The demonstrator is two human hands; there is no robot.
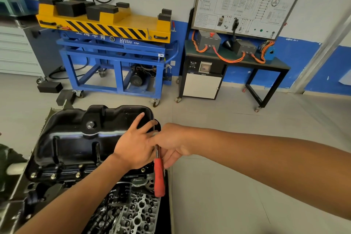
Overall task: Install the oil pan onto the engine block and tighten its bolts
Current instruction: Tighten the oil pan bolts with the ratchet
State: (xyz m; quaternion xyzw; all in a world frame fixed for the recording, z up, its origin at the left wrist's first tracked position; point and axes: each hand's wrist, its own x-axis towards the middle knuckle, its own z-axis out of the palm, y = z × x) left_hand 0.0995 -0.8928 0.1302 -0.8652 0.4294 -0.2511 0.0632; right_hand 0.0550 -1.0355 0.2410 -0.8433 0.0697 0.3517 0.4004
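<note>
**Asker:** Where is the pan?

**Me:** The black oil pan (76,138) sits upside down on the engine block (43,188). Its hollow faces down, so I cannot see whether anything is inside. Along the near flange I count 4 bolt heads (53,176), and the drain plug (90,125) shows on the raised end.

**Asker:** And your hands?

**Me:** My left hand (134,146) lies flat on the pan's right end, fingers straight and spread. My right hand (171,142) is just beside it, touching it, with fingers curled round the metal upper end of a red-handled wrench (159,176). The red grip hangs down past the flange toward me.

**Asker:** Anything else holding things?

**Me:** By the wall, the yellow top of a blue trolley (114,51) carries black rubber blocks (70,7). Another 2 blocks (49,87) lie on the floor beside its wheel.
</note>
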